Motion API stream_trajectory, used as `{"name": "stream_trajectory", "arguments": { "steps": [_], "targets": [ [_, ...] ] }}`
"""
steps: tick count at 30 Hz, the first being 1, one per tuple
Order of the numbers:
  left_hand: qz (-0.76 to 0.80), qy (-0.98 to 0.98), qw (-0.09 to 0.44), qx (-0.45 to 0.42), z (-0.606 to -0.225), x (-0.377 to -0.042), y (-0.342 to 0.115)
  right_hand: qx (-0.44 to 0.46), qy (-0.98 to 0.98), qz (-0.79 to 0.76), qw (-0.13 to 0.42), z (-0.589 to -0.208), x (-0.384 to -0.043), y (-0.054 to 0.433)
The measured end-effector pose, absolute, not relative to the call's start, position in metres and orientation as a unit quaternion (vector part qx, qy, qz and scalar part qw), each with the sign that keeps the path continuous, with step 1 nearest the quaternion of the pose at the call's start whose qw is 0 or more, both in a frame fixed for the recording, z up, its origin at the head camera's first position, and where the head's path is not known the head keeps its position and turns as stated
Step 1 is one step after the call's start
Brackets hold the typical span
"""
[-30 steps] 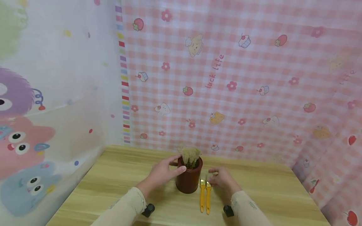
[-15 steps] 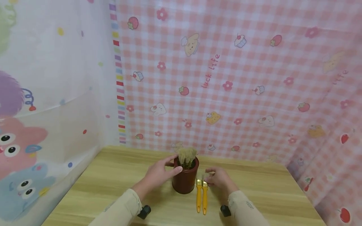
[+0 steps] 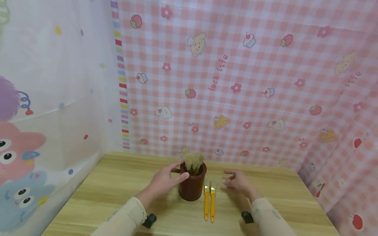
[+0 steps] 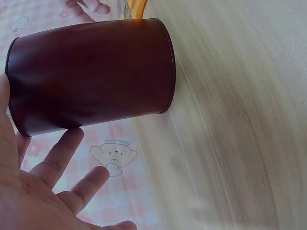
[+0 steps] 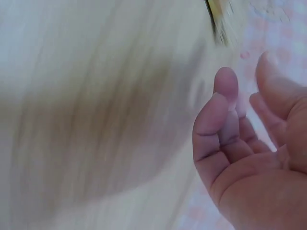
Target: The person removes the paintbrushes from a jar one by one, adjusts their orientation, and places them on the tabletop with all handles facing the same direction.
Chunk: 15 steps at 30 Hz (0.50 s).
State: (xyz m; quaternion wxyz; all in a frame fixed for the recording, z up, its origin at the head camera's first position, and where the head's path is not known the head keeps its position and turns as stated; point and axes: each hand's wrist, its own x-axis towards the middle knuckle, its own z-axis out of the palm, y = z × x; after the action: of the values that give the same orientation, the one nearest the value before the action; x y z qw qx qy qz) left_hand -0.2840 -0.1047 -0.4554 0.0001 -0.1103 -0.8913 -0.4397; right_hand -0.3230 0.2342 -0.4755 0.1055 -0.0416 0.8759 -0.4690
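In the head view my left hand [image 3: 163,181] holds a dark red-brown brush pot [image 3: 191,188] by its rim, thumb at the near side. The left wrist view shows the side of the pot [image 4: 91,72] with one fingertip against it and other fingers spread off it. Pale bristle brushes [image 3: 194,161] stand bristles up in the pot. To its right, two flat paintbrushes with orange handles [image 3: 212,205] lie side by side on the table. My right hand [image 3: 240,183] is right of them, apart, fingers loosely curved around nothing; the right wrist view shows the palm [image 5: 254,177].
A light wood-grain table [image 3: 274,203] lies under everything. Behind it hangs a pink checked cloth [image 3: 236,108], and a white cartoon-printed cloth [image 3: 68,124] is on the left. Black wrist-worn pieces [image 3: 247,217] sit under both sleeves.
My right hand has moved away from the two orange-handled paintbrushes to the right. The left hand stays at the pot's rim. The head view has shifted slightly.
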Motion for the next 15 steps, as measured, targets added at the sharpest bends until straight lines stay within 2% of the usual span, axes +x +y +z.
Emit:
{"name": "stream_trajectory", "arguments": {
  "steps": [8, 15],
  "targets": [
    [-0.424, -0.898, -0.002, -0.114, -0.454, -0.281, -0.103, -0.078, 0.874, -0.469, 0.098, -0.450, -0.322, 0.255],
    [-0.410, -0.903, -0.004, -0.126, -0.457, -0.282, -0.100, -0.113, 0.873, -0.470, 0.060, -0.427, -0.325, 0.237]
  ]
}}
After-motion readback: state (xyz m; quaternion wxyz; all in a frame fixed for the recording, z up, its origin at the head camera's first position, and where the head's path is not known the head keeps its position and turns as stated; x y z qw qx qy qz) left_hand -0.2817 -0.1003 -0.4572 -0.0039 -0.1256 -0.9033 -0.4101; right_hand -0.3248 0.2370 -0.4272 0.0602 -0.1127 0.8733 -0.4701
